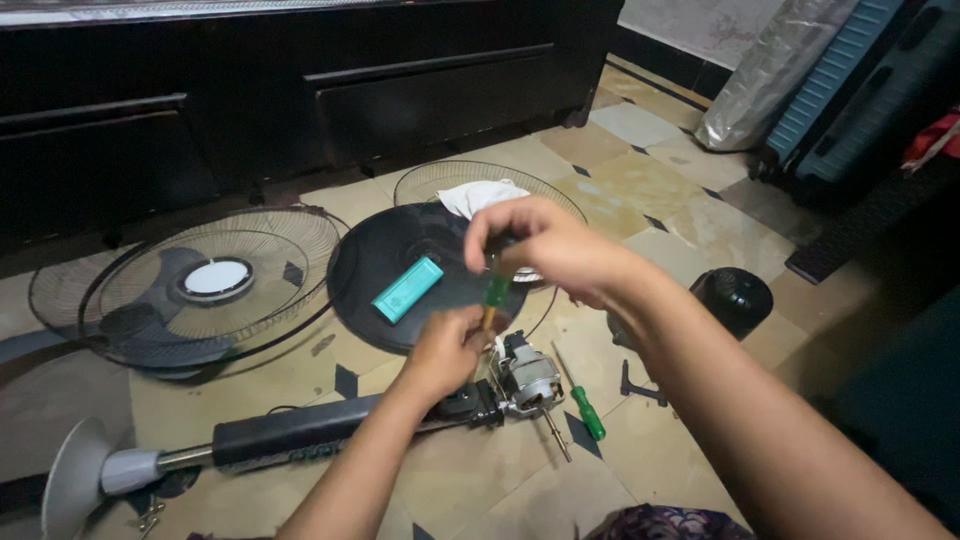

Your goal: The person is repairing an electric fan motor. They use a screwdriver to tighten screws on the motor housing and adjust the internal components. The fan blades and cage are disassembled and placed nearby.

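The right hand (545, 245) grips a green-handled screwdriver (496, 292) upright. The left hand (447, 350) closes around its shaft, just beside the fan motor (527, 379).

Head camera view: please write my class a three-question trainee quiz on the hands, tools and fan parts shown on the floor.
1. True or false: the right hand grips the top of a green-handled screwdriver.
2. What lies on the round black fan base? A) a teal flat case B) a hammer C) a cup
3. Where is the second green screwdriver relative to the fan motor?

Key:
1. True; the left hand is down at its shaft.
2. A, the teal flat case.
3. On the tiles just right of the motor, untouched.
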